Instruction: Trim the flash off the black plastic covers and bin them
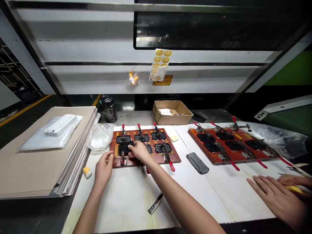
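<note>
A reddish-brown fixture board (pixel 143 161) lies before me, with several black ribbed plastic parts in its slots and red-handled toggle clamps (pixel 139 130) along its edges. My right hand (pixel 139 151) pinches the right end of a black plastic part (pixel 124 148) at the board's left side. That part looks slightly raised, beside a front clamp (pixel 123 160). Next to the board's left edge is my left hand (pixel 104 167), fingers loosely bent and thumb apart, with nothing visible in it.
To the right, a co-worker's hands (pixel 280 195) are near a second clamp board (pixel 212 159). A grey-black phone case (pixel 197 163) and a utility knife (pixel 155 203) lie on the white table. Behind stand a cardboard box (pixel 172 120) and a dark jar (pixel 108 110); stacked sheets (pixel 36 175) are left.
</note>
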Action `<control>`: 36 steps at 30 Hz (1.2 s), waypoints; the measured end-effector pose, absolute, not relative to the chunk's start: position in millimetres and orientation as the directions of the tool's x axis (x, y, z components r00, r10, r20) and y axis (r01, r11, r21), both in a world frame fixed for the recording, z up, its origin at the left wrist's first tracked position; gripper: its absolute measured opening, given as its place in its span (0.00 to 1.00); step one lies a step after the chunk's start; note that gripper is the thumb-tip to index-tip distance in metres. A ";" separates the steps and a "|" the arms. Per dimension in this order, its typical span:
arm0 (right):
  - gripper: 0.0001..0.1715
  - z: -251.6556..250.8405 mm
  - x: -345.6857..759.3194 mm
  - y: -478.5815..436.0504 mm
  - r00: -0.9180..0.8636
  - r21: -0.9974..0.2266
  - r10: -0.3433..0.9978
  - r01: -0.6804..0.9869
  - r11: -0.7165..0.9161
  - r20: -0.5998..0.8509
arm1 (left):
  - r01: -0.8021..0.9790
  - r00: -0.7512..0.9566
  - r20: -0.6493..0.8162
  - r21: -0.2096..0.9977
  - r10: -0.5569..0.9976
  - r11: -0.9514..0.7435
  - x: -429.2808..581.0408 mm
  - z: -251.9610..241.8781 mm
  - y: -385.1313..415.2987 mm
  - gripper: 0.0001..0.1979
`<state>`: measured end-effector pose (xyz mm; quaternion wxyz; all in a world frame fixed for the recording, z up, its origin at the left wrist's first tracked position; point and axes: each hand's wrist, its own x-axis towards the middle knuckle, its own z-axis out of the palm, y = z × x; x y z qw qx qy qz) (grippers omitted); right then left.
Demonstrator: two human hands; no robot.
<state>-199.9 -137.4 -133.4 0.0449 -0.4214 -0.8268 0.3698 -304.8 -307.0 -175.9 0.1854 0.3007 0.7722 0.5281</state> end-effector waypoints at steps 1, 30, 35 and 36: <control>0.19 -135.2 -203.4 -139.1 -0.637 -0.614 0.730 0.686 0.391 -0.248 | 0.350 -0.745 0.081 0.893 0.663 0.284 -311.1 -181.5 -307.7 0.26; 0.24 -114.1 -220.1 -145.2 -0.686 -0.141 0.655 0.716 0.683 -0.317 | 0.739 -0.529 0.234 0.599 0.815 0.307 -339.1 -191.7 -277.8 0.18; 0.24 -113.8 -220.6 -145.0 -0.672 -0.148 0.650 0.727 0.671 -0.356 | 0.743 -0.539 0.210 0.574 0.816 0.344 -331.1 -185.5 -282.0 0.18; 0.24 -113.6 -221.5 -144.0 -0.670 -0.151 0.644 0.727 0.670 -0.369 | 0.744 -0.542 0.206 0.570 0.815 0.350 -329.2 -184.0 -282.3 0.18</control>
